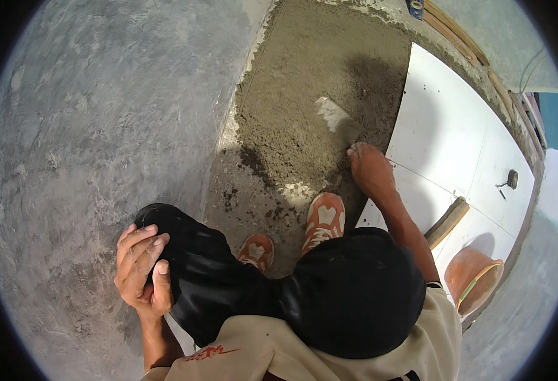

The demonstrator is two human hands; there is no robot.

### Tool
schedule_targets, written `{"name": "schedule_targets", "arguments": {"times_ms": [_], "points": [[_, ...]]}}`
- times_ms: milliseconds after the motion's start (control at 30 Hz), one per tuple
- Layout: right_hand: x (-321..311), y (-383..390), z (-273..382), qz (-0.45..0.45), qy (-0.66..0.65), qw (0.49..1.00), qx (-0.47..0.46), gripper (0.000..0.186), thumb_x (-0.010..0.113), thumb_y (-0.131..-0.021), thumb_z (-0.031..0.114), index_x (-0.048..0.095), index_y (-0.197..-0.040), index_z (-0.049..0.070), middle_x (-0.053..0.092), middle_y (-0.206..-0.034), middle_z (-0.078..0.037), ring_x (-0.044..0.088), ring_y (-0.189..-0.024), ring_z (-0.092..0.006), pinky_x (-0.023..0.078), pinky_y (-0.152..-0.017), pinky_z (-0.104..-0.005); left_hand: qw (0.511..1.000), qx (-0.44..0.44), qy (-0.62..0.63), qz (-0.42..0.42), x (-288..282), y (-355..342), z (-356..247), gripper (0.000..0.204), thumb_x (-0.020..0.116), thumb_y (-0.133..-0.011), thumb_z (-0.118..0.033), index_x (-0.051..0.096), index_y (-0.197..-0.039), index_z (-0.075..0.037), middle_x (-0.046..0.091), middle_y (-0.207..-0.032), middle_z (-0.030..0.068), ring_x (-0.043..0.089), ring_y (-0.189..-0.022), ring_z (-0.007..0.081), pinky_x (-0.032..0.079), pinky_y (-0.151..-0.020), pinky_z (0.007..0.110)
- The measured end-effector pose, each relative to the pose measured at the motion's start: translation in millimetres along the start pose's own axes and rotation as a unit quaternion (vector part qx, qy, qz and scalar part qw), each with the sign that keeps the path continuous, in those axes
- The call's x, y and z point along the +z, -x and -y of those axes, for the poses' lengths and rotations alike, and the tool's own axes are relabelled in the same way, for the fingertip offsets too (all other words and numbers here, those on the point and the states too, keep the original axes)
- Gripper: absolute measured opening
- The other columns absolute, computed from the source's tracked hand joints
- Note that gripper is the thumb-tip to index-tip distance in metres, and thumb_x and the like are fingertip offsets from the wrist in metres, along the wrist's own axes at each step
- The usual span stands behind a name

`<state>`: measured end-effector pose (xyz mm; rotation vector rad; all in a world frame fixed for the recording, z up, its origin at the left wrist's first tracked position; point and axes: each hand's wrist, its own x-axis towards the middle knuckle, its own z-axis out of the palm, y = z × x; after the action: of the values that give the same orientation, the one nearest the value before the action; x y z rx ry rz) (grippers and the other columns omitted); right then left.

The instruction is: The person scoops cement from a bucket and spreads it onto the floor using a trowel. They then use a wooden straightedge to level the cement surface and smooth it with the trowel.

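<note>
In the head view, the person is crouching over a patch of wet grey mortar that is stretching away between a grey plastered surface and a row of white tiles. The right hand is reaching forward beside the near edge of the tiling and grasping a trowel, its fingers closing round a handle that the hand itself is hiding. The trowel's flat metal blade is pointing away and a little to the left, lying over the mortar, its far part catching the light while the part nearer the hand is looking darker. The left hand is resting against the knee of the black trousers, its fingers loosely curving and its grip released. Two orange and white shoes are standing on the rough floor just short of the mortar. On the tiles to the right, a wooden stick is lying near the right forearm, an orange bucket is tilting toward the right below it, and a small black object is sitting farther out, too small to make out
</note>
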<state>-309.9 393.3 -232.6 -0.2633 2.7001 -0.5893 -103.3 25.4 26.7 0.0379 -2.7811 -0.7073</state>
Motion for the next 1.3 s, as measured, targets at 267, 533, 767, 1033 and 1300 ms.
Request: {"name": "schedule_targets", "arguments": {"times_ms": [267, 533, 767, 1033, 1300], "points": [[-30, -9, 0, 0.028, 0.01, 0.997, -0.072, 0.036, 0.054, -0.108, 0.034, 0.069, -0.115, 0.002, 0.072, -0.114, -0.024, 0.071, -0.105, -0.0435, 0.056, -0.092, -0.0553, 1.0, 0.002, 0.001, -0.004, -1, 2, 2, 0.024, 0.071, -0.095, -0.016, 0.079, -0.106, 0.004, 0.081, -0.1, 0.0168, 0.073, -0.113, 0.0358, 0.047, -0.112, 0.058], [-62, -92, -18, 0.004, 0.086, 0.995, -0.045, 0.039, 0.051, -0.11, 0.035, 0.069, -0.111, 0.0, 0.074, -0.106, -0.028, 0.07, -0.105, -0.0476, 0.055, -0.093, -0.0583, 1.0, -0.001, 0.008, 0.002, 0, 2, 3, 0.026, 0.072, -0.096, -0.019, 0.079, -0.107, 0.004, 0.081, -0.101, 0.0164, 0.073, -0.113, 0.0349, 0.046, -0.112, 0.057], [-65, -111, -26, 0.013, -0.044, 0.999, 0.001, 0.043, 0.053, -0.109, 0.036, 0.07, -0.114, -0.003, 0.072, -0.109, -0.03, 0.068, -0.107, -0.0518, 0.053, -0.094, -0.0575, 1.0, -0.008, 0.005, -0.006, 0, 2, 2, 0.026, 0.073, -0.096, -0.02, 0.079, -0.106, 0.003, 0.081, -0.1, 0.0159, 0.073, -0.112, 0.0344, 0.046, -0.112, 0.058], [-64, -74, -1, 0.138, -0.248, 0.954, 0.102, 0.041, 0.053, -0.11, 0.04, 0.065, -0.116, 0.001, 0.065, -0.084, -0.01, 0.064, -0.066, -0.0214, 0.055, -0.061, -0.0385, 1.0, -0.007, -0.001, -0.002, 0, 1, 2, 0.027, 0.073, -0.095, -0.022, 0.079, -0.103, 0.003, 0.081, -0.099, 0.0152, 0.074, -0.111, 0.0347, 0.047, -0.11, 0.058], [-23, -74, 23, 0.171, -0.051, 0.973, -0.148, 0.045, 0.051, -0.11, 0.041, 0.067, -0.114, -0.001, 0.071, -0.095, -0.025, 0.07, -0.081, -0.0407, 0.057, -0.079, -0.0518, 1.0, -0.012, 0.0, -0.013, -1, -2, 0, 0.024, 0.074, -0.093, -0.02, 0.08, -0.102, 0.001, 0.081, -0.098, 0.0141, 0.074, -0.109, 0.0332, 0.048, -0.109, 0.056]]}}
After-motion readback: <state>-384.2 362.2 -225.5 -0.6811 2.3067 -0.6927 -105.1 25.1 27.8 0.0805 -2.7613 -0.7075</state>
